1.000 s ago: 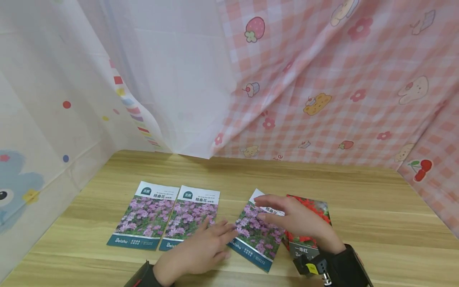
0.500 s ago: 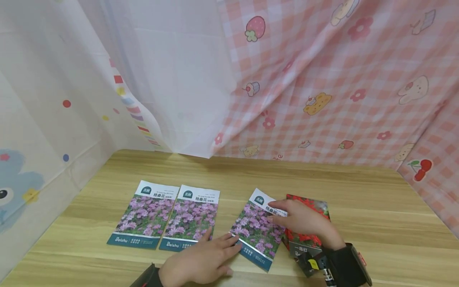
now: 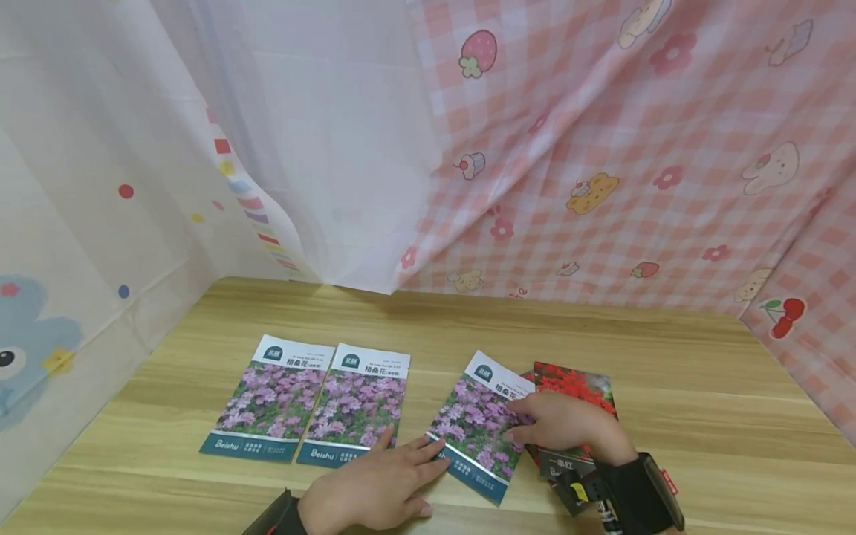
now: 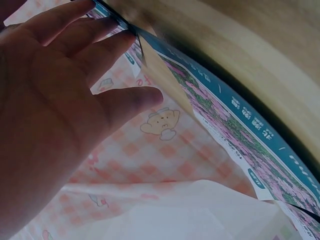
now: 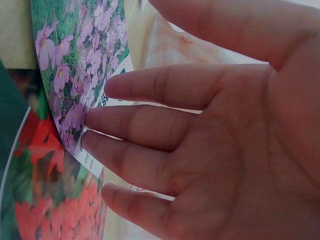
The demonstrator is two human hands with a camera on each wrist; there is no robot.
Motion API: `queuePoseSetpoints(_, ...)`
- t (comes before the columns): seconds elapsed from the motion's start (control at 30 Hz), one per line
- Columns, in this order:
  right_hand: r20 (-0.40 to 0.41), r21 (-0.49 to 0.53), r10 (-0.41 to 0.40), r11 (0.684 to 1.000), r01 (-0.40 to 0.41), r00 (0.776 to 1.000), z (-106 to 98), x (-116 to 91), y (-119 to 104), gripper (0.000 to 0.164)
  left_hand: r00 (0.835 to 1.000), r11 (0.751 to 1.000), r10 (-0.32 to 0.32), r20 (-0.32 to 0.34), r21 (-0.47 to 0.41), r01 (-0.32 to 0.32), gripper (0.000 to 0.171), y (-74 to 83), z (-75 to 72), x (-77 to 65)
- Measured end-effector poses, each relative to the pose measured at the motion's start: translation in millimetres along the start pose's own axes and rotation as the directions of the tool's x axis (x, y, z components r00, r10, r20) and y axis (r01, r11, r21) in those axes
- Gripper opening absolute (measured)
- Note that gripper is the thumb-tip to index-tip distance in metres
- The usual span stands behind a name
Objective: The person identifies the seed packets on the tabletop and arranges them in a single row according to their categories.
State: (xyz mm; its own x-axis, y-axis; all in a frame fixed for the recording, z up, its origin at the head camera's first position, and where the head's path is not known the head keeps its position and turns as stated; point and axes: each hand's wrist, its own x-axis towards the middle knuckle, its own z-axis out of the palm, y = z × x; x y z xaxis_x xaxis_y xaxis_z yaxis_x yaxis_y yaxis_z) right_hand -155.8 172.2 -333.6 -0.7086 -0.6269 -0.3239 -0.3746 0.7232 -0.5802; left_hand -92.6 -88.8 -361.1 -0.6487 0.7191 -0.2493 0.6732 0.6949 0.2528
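A wood-grain table (image 3: pixel 675 438) was backed by pink checked cloth (image 3: pixel 562 134); on it a slanted purple-flower packet (image 3: pixel 475 420) was touched by the left hand (image 3: pixel 377 483), overhung by the right hand (image 3: pixel 568 422); fingers extended, nothing gripped

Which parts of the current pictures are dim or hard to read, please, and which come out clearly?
Head view: fairly even light, the slanted packet's large title legible, its smallest print not; left wrist view: the left hand dark against a paler curtain; right wrist view: the right hand dim, the packet's purple petals fairly distinct.
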Motion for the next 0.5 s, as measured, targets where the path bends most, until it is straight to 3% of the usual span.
queuePoseSetpoints(0.33,0.006,-0.012,0.029,1.0,-0.029,1.0,1.2,0.5,-3.1,0.05,1.0,1.0,0.002,0.009,0.001,-0.002,0.057,0.5,0.6,-0.2)
queuePoseSetpoints(0.5,-0.01,-0.026,0.003,1.0,-0.003,1.0,4.1,1.2,-6.2,0.052,1.0,1.0,0.006,0.028,-0.02,-0.006,0.059,1.4,-0.4,-2.4)
